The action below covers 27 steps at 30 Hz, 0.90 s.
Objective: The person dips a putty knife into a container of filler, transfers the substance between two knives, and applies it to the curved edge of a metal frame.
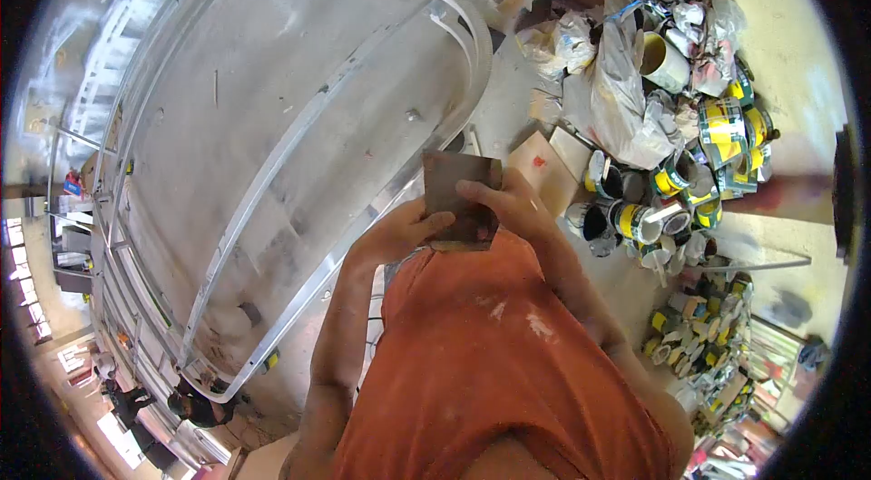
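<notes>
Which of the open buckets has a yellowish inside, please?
The white bucket amid the crumpled plastic sheeting; several open cans lower in the picture look black inside.

head view: from wearer's head, faces forward and steeply down; left hand (408, 230) and right hand (513, 200) close, floor (299, 44) farther; far left edge probably glare-blurred.

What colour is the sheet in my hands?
The sheet is dark brownish grey, seen best in the head view.
</notes>
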Available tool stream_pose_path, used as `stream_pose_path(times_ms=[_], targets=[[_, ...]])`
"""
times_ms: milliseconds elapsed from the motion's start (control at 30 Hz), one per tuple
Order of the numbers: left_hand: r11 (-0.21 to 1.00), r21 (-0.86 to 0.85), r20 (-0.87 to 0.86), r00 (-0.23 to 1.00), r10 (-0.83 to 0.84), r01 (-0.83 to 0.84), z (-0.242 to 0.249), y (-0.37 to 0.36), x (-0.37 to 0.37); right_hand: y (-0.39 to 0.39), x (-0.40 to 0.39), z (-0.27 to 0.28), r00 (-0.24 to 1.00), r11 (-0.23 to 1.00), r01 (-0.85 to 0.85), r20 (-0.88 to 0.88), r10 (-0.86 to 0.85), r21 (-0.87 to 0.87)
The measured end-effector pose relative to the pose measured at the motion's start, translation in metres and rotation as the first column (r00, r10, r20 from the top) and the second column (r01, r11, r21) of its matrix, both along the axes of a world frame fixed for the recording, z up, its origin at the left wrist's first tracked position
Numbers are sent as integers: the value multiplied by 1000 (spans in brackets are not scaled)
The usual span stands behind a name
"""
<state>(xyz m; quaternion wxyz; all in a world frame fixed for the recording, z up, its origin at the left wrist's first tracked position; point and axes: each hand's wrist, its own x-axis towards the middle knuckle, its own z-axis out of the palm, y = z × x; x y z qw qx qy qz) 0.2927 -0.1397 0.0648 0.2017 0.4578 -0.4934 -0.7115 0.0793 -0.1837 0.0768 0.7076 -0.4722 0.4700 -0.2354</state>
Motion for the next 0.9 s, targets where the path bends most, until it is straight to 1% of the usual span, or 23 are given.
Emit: stream_pose_path(times_ms=[33,67,100,133,200,233,267,300,333,367,433,500,533,567,600,633,667,700,733,800,833,867,900], targets=[[998,-37,-26,999,46,-47,-3,-7,-16,-9,-15,-4,1000,1000,-3,7,3,2],[998,-35,-18,999,49,-49,-6,-15,-32,-17,-30,-8,991,991,136,-5,-136,5],[994,7,-89,990,108,-108,-10,-23,-48,-26,-45,-9,962,962,272,-18,-272,8],[985,53,-158,973,170,-163,-15,-30,-65,-36,-63,-6,963,963,270,-14,-269,13],[965,114,-148,956,252,-237,-26,-42,-97,-58,-100,6,842,835,533,10,-539,135],[936,166,-140,933,332,-309,-33,-51,-114,-70,-124,1,841,834,534,13,-541,135],[937,169,-136,934,331,-307,-41,-58,-127,-80,-152,-10,833,847,522,-152,-531,-101],[890,203,-185,876,445,-409,-49,-63,-139,-85,-175,-21,782,834,450,-310,-541,-321],[830,241,-227,803,551,-502,-52,-69,-149,-87,-193,-30,782,833,456,-307,-543,-312],[830,241,-220,805,551,-502,-51,-75,-159,-87,-208,-38,795,789,456,-210,-569,-412],[691,404,-246,656,713,-599,-48,-87,-182,-83,-219,-54,810,733,455,-105,-576,-506],[696,434,-224,680,698,-572,-49,-99,-198,-74,-216,-73,940,871,36,-279,-195,-490],[700,467,-205,704,680,-540,-50,-100,-205,-71,-225,-93,940,872,41,-278,-200,-488],[704,467,-205,709,674,-534,-54,-101,-210,-70,-239,-118,872,758,-319,-490,-2,-569],[720,450,-170,741,650,-528,-58,-103,-213,-72,-242,-112,704,548,-639,-698,134,-539],[739,428,-139,770,623,-520,-60,-108,-216,-73,-245,-104,704,552,-634,-700,122,-542],[744,422,-151,769,621,-519,-60,-114,-220,-73,-249,-92,860,764,-313,-510,-24,-564],[733,464,-168,763,624,-497,-55,-114,-224,-70,-249,-78,923,877,41,-317,-217,-478],[724,504,-184,760,623,-471,-52,-114,-228,-65,-252,-83,923,876,38,-318,-214,-480],[740,522,-209,777,593,-424,-71,-118,-236,-59,-255,-118,876,835,245,-257,-409,-493],[749,544,-231,791,567,-378,-75,-121,-241,-58,-264,-153,870,828,257,-254,-422,-498],[755,545,-231,800,554,-366,-78,-122,-243,-54,-278,-194,861,775,-129,-458,-222,-619],[779,522,-212,831,514,-348,-77,-123,-246,-47,-288,-216,741,614,-500,-668,-63,-611]])
